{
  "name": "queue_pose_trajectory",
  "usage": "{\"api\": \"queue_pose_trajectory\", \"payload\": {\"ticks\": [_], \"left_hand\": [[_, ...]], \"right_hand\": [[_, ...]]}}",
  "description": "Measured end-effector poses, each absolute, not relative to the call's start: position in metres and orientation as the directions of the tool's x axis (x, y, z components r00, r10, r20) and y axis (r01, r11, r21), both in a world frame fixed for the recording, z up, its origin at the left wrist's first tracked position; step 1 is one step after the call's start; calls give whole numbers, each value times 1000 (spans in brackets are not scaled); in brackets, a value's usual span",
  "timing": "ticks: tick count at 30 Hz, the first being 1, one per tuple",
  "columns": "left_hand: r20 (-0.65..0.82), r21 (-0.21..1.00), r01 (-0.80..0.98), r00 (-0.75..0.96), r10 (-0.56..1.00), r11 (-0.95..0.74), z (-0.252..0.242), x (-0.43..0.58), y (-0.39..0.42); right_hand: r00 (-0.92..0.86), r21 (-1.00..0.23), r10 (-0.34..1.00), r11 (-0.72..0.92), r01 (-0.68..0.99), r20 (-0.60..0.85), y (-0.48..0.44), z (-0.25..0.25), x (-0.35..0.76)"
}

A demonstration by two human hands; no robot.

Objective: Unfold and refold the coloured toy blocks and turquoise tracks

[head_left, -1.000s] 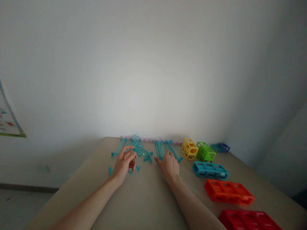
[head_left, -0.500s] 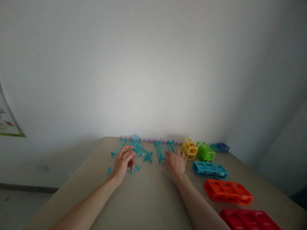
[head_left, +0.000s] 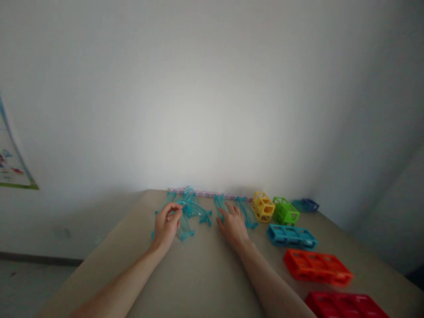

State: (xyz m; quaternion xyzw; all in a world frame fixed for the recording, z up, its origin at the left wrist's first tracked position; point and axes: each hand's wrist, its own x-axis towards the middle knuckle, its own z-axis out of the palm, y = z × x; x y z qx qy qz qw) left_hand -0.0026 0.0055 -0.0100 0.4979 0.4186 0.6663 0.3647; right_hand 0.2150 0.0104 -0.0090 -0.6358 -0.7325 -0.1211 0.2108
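Observation:
Several clear teal track pieces lie along the far edge of a beige table (head_left: 205, 269). My left hand (head_left: 166, 227) is curled, its fingers pinched on a short teal track piece (head_left: 184, 229) that rests near the table top. A curved teal track (head_left: 198, 210) lies just beyond it. My right hand (head_left: 233, 225) lies flat with fingers spread on a straight teal track (head_left: 219, 205). Another straight teal track (head_left: 247, 213) sits right beside its fingers.
To the right stand a yellow cube frame (head_left: 263, 206), a green cube frame (head_left: 285, 211), a blue block frame (head_left: 291, 236), an orange block frame (head_left: 317, 265) and a red one (head_left: 344, 305). A purple strip (head_left: 212, 193) lines the wall. A poster (head_left: 11, 165) hangs at left.
My right hand swung right toward the yellow cube, then came back left onto the straight tracks. My left hand closed further and shifted the short teal piece slightly.

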Motion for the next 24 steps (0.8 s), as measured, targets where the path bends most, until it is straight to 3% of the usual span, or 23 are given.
{"api": "queue_pose_trajectory", "payload": {"ticks": [5,9,11,15,20,24], "left_hand": [[524,838,358,-315,791,-412,-16,-13,11],[595,645,701,-212,776,-304,-16,-16,12],[579,547,813,-196,792,-199,-15,-14,11],[484,437,898,-282,828,50,-15,-10,8],[428,287,955,-199,882,76,-15,-8,4],[376,249,965,-173,910,81,-12,-8,3]], "right_hand": [[-72,-90,893,124,988,444,13,-12,216],[17,-107,863,43,993,505,7,-7,215],[-30,-138,835,126,982,550,4,-4,209],[-212,-247,828,383,890,518,0,-9,189],[-193,-430,892,374,821,408,2,-21,170],[-139,-524,906,351,776,400,5,-24,171]]}}
